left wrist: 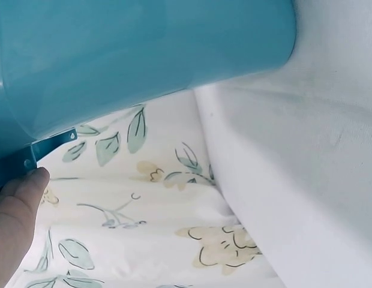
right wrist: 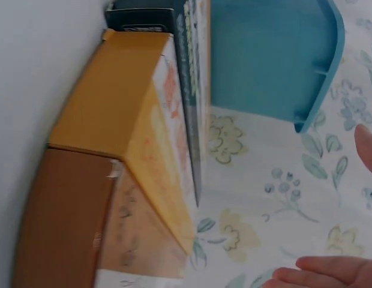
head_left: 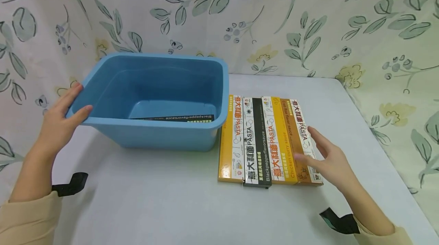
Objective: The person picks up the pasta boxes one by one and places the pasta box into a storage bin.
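My left hand (head_left: 60, 123) grips the left end of a blue plastic tub (head_left: 161, 135), its thumb over the rim. In the left wrist view the fingers (left wrist: 21, 198) lie against the tub's handle. Inside the tub is a black pasta box (head_left: 192, 118), mostly hidden by the near wall. To the right my right hand (head_left: 329, 161) hovers over a brown pasta box (head_left: 295, 134), thumb and fingers spread and holding nothing. Left of that box lie a yellow chicken curry pasta box (head_left: 279, 134), a black pepper pasta box (head_left: 255, 142) and an orange-yellow pasta box (head_left: 231, 153), side by side.
The boxes and tub stand on a white table (head_left: 147, 199). A floral cloth (head_left: 253, 20) hangs behind and along both sides. The tub's right end overhangs the leftmost pasta box's far part.
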Demonstrator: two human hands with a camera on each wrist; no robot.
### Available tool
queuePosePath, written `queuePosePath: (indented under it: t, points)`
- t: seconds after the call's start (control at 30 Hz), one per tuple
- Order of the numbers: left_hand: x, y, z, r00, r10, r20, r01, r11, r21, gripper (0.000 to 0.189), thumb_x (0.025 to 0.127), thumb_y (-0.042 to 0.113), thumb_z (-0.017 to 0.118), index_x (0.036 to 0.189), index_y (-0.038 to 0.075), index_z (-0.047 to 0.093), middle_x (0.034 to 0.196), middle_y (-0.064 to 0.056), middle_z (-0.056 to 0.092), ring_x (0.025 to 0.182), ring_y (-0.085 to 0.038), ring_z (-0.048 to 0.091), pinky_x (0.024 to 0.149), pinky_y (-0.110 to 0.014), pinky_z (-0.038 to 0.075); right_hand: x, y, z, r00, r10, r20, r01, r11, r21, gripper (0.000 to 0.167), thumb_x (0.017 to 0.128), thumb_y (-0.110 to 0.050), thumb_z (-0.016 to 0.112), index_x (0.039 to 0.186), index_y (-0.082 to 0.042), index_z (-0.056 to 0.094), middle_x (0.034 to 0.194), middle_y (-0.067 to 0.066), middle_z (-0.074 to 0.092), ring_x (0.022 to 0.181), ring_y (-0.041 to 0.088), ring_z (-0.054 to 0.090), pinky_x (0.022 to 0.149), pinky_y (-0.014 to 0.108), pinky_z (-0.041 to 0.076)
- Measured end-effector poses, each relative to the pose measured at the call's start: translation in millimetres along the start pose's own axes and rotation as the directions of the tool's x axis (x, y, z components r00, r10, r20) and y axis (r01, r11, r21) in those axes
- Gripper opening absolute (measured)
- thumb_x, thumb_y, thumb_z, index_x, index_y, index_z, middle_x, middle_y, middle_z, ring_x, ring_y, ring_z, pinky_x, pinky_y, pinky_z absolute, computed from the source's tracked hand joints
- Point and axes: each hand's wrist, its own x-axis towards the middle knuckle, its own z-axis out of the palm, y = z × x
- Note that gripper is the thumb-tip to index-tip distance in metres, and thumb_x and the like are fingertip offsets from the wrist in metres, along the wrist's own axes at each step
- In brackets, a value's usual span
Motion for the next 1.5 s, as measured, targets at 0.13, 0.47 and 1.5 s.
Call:
queuePosePath:
  t: [0.13,0.47,1.5]
  points:
    - [0.0,0.0,1.4,1.000,-0.009,0.002,0.009,1.000,0.001,0.070,0.098,0.029,0.048,0.157,0.018,0.013,0.163,-0.008,0.005,0.143,-0.049,0.003,0.098,-0.079,0.007,-7.6,12,3,0.999,0.047,0.003,-0.047,0.999,0.008,0.096,0.087,-0.031,0.073,0.156,-0.006,0.013,0.159,0.023,0.015,0.139,0.052,0.018,0.105,0.067,0.026]
    - [1.6,-1.0,1.3,1.000,-0.019,0.002,0.019,1.000,0.009,0.070,0.098,0.029,0.048,0.157,0.017,0.013,0.162,-0.009,0.005,0.142,-0.051,0.004,0.100,-0.077,0.005,-19.9,33,13,0.985,0.173,0.024,-0.173,0.985,-0.008,0.098,0.087,-0.034,0.072,0.156,-0.004,0.010,0.158,0.026,0.013,0.135,0.057,0.021,0.103,0.066,0.030]
    - [1.3,-4.1,1.3,1.000,-0.002,-0.006,0.002,1.000,0.021,0.069,0.098,0.027,0.047,0.157,0.015,0.013,0.162,-0.010,0.005,0.143,-0.049,0.001,0.101,-0.077,0.002,-9.0,60,32,0.986,0.168,0.020,-0.162,0.970,-0.180,0.133,0.062,-0.034,0.092,0.148,0.016,0.004,0.147,0.042,0.017,0.132,0.060,0.023,0.103,0.067,0.028]
